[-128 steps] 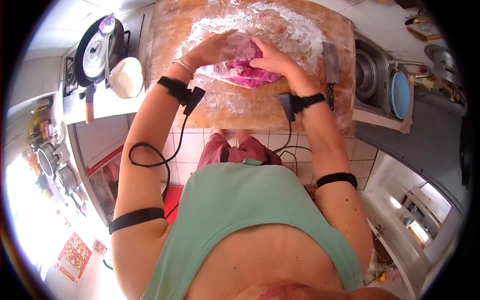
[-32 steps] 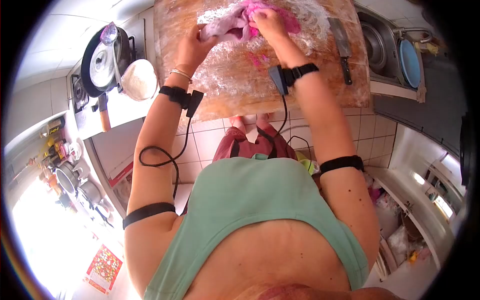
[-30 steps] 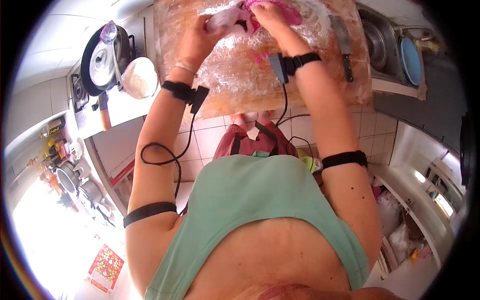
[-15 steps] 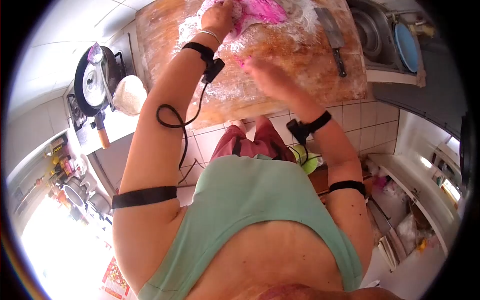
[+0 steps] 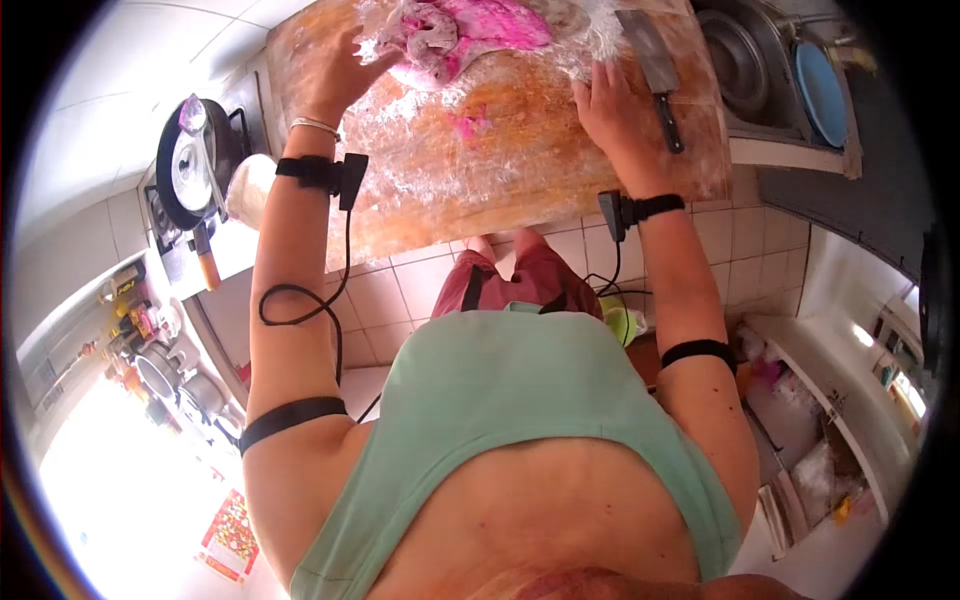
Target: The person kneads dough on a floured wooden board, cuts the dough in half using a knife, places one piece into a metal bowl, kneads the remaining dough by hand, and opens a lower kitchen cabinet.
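Note:
A lump of dough [image 5: 500, 25], bright pink mixed with floury white, lies at the far edge of a wooden board [image 5: 400, 215]. My left hand [image 5: 345, 75] is beside the lump's left side, thumb pointing toward it and fingers apart; whether it touches the dough is hard to tell. On the right, my right hand [image 5: 610, 110] rests with fingers stretched out at the edge of the scattered white flour [image 5: 590, 45]. Close to its right lies a cleaver [image 5: 650, 55] with a black handle. Pink smears [image 5: 470, 122] mark the board between my hands.
Left of the board, a dark wok [image 5: 190, 165] with a glass lid and a ladle sits on the stove, beside a pale round container [image 5: 252, 190]. At right are a metal sink [image 5: 735, 65] and a blue basin [image 5: 820, 95]. Cables hang from both wrist straps.
My left hand has come off the dough and moved left and toward me. My right hand has shifted right and away from me, onto the flour near the cleaver.

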The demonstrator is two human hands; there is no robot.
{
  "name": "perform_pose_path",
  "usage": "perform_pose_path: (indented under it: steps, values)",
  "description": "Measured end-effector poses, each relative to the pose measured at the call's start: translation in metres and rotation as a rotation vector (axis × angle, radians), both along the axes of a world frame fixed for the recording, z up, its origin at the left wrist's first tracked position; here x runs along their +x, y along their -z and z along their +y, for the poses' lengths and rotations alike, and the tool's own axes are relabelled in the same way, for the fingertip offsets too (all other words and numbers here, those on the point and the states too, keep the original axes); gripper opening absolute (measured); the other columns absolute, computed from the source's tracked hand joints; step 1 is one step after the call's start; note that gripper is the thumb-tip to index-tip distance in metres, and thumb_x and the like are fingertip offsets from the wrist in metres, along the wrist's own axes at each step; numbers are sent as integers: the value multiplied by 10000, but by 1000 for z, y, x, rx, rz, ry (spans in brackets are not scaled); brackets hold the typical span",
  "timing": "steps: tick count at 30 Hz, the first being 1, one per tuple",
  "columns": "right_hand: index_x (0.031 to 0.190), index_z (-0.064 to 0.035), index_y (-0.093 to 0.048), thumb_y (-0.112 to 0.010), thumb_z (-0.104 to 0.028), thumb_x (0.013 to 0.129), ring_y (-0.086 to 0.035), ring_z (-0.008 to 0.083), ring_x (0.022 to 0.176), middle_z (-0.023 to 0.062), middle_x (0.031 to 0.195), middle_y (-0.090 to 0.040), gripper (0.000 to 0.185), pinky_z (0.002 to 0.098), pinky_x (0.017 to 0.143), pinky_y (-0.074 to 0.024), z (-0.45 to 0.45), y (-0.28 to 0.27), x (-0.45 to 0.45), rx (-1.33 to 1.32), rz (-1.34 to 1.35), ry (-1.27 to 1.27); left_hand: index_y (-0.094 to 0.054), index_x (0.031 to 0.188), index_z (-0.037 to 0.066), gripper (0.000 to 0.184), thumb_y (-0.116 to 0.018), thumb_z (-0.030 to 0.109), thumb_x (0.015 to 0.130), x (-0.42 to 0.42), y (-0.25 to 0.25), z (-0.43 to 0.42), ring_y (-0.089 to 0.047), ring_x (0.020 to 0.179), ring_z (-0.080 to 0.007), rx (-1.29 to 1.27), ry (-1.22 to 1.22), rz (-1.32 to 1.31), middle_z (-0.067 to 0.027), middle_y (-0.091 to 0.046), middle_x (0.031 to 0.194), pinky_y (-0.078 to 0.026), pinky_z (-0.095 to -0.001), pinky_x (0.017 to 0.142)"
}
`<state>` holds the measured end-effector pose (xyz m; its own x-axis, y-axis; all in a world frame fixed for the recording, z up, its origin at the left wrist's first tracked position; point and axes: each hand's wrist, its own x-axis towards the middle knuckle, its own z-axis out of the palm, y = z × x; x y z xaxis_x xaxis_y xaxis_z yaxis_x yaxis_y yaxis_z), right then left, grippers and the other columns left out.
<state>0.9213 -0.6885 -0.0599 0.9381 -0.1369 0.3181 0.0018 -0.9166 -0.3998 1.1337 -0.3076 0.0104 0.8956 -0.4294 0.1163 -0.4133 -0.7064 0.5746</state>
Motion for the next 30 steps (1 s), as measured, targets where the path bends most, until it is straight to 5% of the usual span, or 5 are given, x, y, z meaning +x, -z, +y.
perform_pose_path:
  steps: [5,8,17,21,30]
  values:
    - [1502,45,-503,-580,-394,1054,-275,468,1569,291,1650,-368,632,595,1281,-232,118,-18,-27,-91,79,-272,-541,1469,4,926,-888,574,828,0,46,-3,-657,1271,-364,-198,-74,151,-276,-668,1359,-530,-461,1074]
    - [1551,49,-464,-573,-411,1059,-249,432,1594,270,1687,-328,682,568,1305,-197,179,-31,-29,-109,187,-449,-503,1568,222,896,-885,542,824,50,101,5,-683,1254,-325,696,564,-1100,-204,-691,1344,-564,-463,1024]
    - [1639,29,-324,-583,-460,1061,-194,344,1634,218,1751,-226,800,493,1344,-126,92,-33,-34,-183,275,-499,-472,1583,418,497,-482,234,1122,63,41,-25,-430,1501,-140,972,593,-1094,213,-571,1512,-103,-604,1337]
    - [1694,-7,-127,-449,-556,1091,-60,327,1656,200,1786,-58,877,463,1349,-14,164,-20,-26,-119,334,-511,-399,1636,133,703,-743,239,1032,51,47,-58,-630,1150,-143,-375,309,362,-14,-685,1257,-554,-387,1014]
    - [1664,-94,-327,-439,-528,1107,-194,325,1634,177,1754,-246,714,496,1342,-137,69,-31,-28,-264,305,-438,-421,1589,40,864,-875,332,914,33,30,-51,-702,1030,-176,-367,113,455,-80,-742,1175,-596,-352,856]
